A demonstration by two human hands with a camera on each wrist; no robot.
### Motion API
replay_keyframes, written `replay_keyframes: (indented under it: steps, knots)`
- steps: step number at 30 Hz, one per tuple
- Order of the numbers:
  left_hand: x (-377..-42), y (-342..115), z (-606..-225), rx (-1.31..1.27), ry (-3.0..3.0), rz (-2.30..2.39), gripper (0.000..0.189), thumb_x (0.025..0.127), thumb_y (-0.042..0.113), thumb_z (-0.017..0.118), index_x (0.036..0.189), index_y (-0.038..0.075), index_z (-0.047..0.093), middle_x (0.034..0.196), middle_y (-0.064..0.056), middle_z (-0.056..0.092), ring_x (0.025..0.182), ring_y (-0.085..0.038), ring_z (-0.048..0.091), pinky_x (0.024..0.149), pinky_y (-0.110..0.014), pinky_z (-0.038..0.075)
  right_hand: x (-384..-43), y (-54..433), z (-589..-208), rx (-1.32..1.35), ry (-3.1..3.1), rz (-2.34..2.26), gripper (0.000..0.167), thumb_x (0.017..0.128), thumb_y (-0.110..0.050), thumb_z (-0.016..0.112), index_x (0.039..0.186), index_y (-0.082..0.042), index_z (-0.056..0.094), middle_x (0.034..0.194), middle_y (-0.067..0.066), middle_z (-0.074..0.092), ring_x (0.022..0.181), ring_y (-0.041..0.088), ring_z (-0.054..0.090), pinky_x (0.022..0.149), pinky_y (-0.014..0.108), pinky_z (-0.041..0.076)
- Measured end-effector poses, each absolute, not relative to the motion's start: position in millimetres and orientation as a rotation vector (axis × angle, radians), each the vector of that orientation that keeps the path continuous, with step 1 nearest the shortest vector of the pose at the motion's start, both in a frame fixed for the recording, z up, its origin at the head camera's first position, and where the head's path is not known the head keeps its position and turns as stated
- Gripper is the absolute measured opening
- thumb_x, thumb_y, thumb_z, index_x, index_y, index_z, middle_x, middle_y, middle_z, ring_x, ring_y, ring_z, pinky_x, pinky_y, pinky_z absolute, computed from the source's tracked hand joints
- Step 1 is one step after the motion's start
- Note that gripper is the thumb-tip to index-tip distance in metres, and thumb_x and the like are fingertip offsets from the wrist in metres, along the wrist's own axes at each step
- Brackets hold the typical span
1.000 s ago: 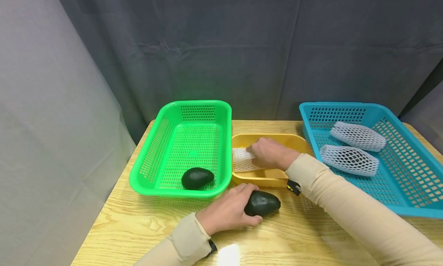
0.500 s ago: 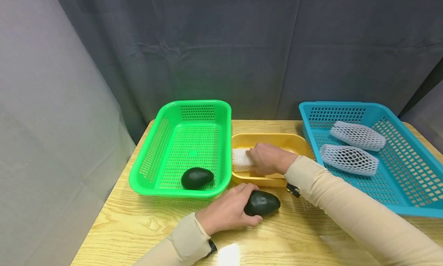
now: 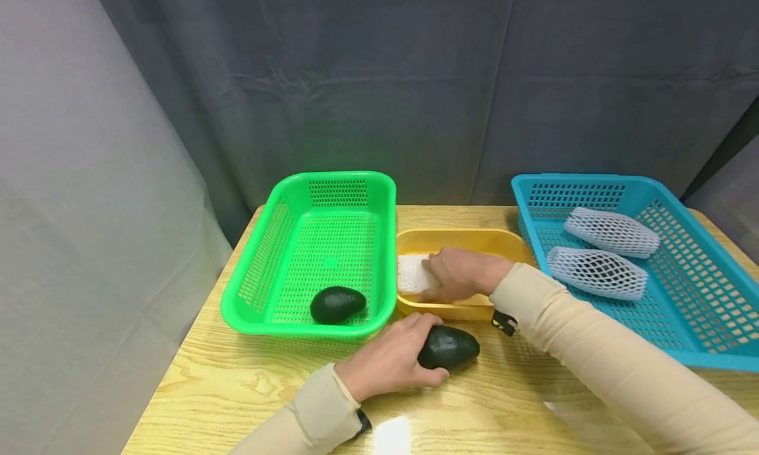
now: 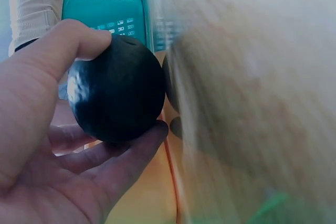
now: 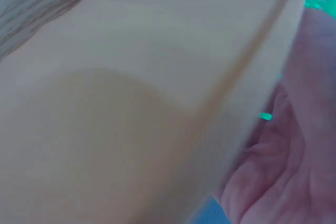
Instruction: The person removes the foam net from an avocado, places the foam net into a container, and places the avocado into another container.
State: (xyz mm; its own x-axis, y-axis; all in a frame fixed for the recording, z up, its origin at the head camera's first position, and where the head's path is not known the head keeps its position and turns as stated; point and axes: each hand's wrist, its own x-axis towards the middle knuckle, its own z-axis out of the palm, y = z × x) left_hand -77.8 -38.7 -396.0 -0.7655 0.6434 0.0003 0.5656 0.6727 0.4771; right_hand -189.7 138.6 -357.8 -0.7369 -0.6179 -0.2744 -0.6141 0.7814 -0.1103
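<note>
My left hand (image 3: 396, 357) grips a dark green avocado (image 3: 449, 348) low over the table, just in front of the yellow bin. In the left wrist view the thumb lies on one side of the avocado (image 4: 118, 90) and the fingers on the other. Inside the yellow bin (image 3: 409, 306) my right hand (image 3: 459, 274) reaches down to a white foam net sleeve (image 3: 415, 272), its bent fingers right at the sleeve. The bin's wall hides part of this hand (image 5: 289, 150) in the right wrist view; I cannot tell whether the fingertips pinch the sleeve.
To the left, a green basket (image 3: 388, 244) holds another avocado (image 3: 338, 305). On the right, a blue basket (image 3: 661, 320) contains two net-wrapped pieces, the nearer wrapped piece (image 3: 597, 272) showing dark through the mesh. The wooden table (image 3: 237, 389) backs onto a grey curtain (image 3: 379, 93).
My right hand shifts slightly within the yellow bin, and the foam net sleeve under its fingers changes shape and position. The left hand and its avocado stay put.
</note>
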Motion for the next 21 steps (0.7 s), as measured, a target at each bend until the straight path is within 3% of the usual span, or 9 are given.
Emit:
replay_keyframes:
  steps: [7,14,21]
  knots:
    - [-78,-39,-396,0.982,2.702,0.697,0.064,0.085,0.041,0.079,0.137,0.011,0.054,0.127,-0.004,0.067,0.101,-0.006,0.063,0.086,-0.017,0.053,-190,145,-351,-0.924,2.675,-0.137,0.043,0.095,-0.050,0.069,0.099,-0.008,0.062,0.080,0.003,0.064,0.069,0.017,0.059,0.067,0.030,0.050]
    - [-77,-40,-395,0.971,2.698,0.693,0.066,0.085,0.042,0.080,0.138,0.012,0.054,0.127,-0.004,0.066,0.102,-0.006,0.062,0.086,-0.018,0.053,-187,151,-342,-0.954,2.702,-0.111,0.067,0.098,-0.055,0.063,0.131,0.003,0.063,0.109,0.013,0.075,0.094,0.022,0.072,0.092,0.044,0.059]
    - [-78,-40,-396,0.969,2.693,0.703,0.065,0.085,0.041,0.079,0.137,0.011,0.054,0.127,-0.004,0.067,0.100,-0.007,0.063,0.085,-0.018,0.052,-184,155,-334,-0.987,2.707,-0.121,0.067,0.099,-0.046,0.066,0.137,0.008,0.059,0.122,0.019,0.074,0.104,0.026,0.075,0.099,0.046,0.059]
